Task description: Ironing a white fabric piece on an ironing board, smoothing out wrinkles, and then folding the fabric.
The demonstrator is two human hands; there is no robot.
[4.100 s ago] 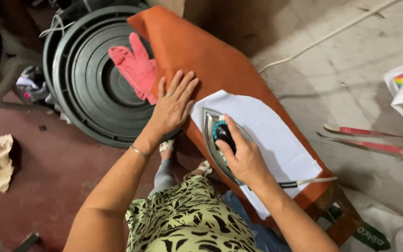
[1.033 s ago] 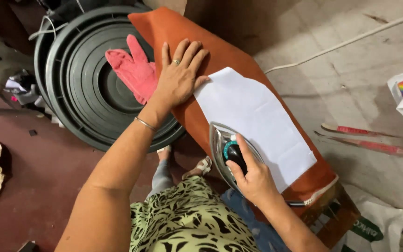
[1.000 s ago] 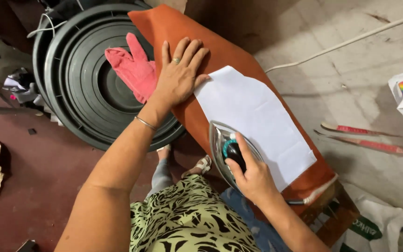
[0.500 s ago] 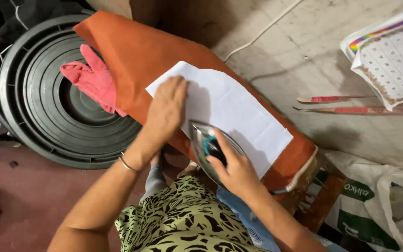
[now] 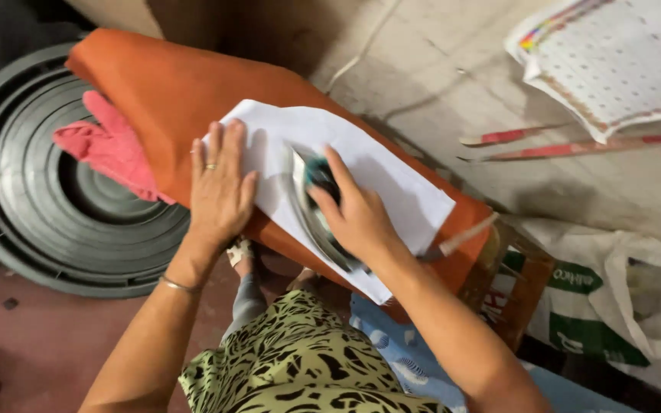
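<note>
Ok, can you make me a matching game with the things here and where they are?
Things:
1. iron
2. left hand
3. pink cloth
4. calendar

Places:
A. far right on the grey floor
B. flat on the white cloth's left edge
C. under the right hand, on the white cloth
D. hanging off the orange board over the black tub

Pairs: 1-C, 2-B, 3-D, 4-A

White cloth [image 5: 392,183] on an orange pad [image 5: 170,84], pink rag [image 5: 112,149], seemingly teal-handled iron [image 5: 317,177], green-and-black patterned garment [image 5: 307,359].
</note>
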